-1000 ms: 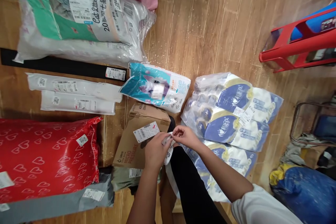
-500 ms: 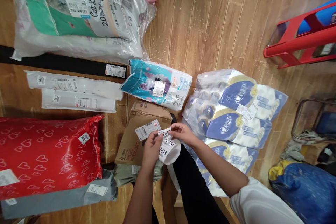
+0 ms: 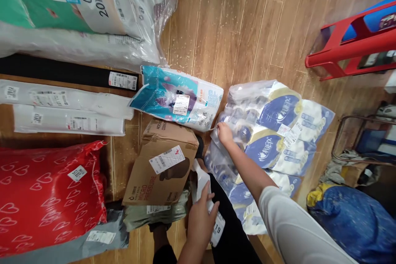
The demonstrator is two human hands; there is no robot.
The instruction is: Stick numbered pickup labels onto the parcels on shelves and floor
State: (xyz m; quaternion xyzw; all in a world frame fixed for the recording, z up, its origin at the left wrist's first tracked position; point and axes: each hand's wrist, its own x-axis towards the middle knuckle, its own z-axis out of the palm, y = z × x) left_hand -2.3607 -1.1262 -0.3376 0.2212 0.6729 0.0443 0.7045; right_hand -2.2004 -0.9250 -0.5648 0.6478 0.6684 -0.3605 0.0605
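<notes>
My left hand (image 3: 201,214) is closed around a white strip of printed labels (image 3: 217,229), held low over my dark-trousered leg. Part of a number ending in 19 shows at the strip's lower end. My right hand (image 3: 225,134) reaches forward with its fingers pinched together, right at the lower right corner of a blue-and-white printed bag (image 3: 198,95). What is between those fingers is too small to make out. Beneath the right wrist and forearm lie plastic-wrapped packs of paper rolls (image 3: 266,148). A brown carton (image 3: 159,152) with a shipping label stands left of both hands.
Large cat litter bags (image 3: 102,16), a black long parcel (image 3: 62,72), white long parcels (image 3: 80,99) and a red heart-patterned parcel (image 3: 46,198) lie on the left. On the right are a red stool (image 3: 349,55) and a blue sack (image 3: 355,218). Wooden floor (image 3: 247,20) lies beyond.
My hands have separated. My right hand left the labels and moved forward to the blue-and-white bag's corner. My left hand lowered with the label strip. The view shifted slightly right.
</notes>
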